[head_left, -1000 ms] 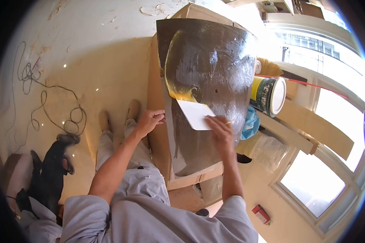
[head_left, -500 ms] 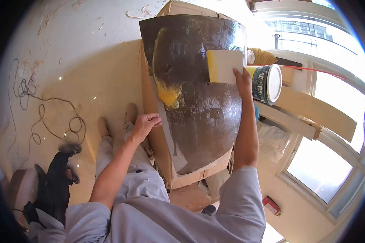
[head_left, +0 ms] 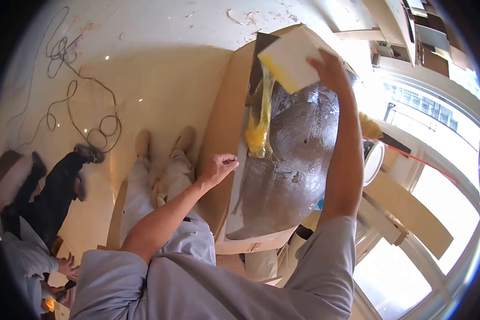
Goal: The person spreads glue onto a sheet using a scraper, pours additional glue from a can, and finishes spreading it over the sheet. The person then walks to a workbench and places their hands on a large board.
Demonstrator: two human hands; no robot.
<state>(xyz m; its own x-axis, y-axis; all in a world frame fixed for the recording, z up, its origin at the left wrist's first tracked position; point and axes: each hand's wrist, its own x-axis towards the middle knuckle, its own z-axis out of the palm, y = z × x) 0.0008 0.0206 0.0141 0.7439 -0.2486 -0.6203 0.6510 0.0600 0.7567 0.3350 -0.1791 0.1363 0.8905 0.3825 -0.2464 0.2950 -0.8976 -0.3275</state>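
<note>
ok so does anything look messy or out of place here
Mostly the floor: the dark cable lies in loose, tangled loops, some close to another person's shoe, so it could trip someone. Pale scraps litter the floor too. Nothing looks clearly damaged or spilled; the yellow paste is on the panel.

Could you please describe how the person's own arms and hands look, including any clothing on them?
Short, loose, plain grey sleeves cover the upper arms. Below them, both forearms are bare. The left hand and the right hand wear no gloves, and no watch or bracelet is visible.
</note>
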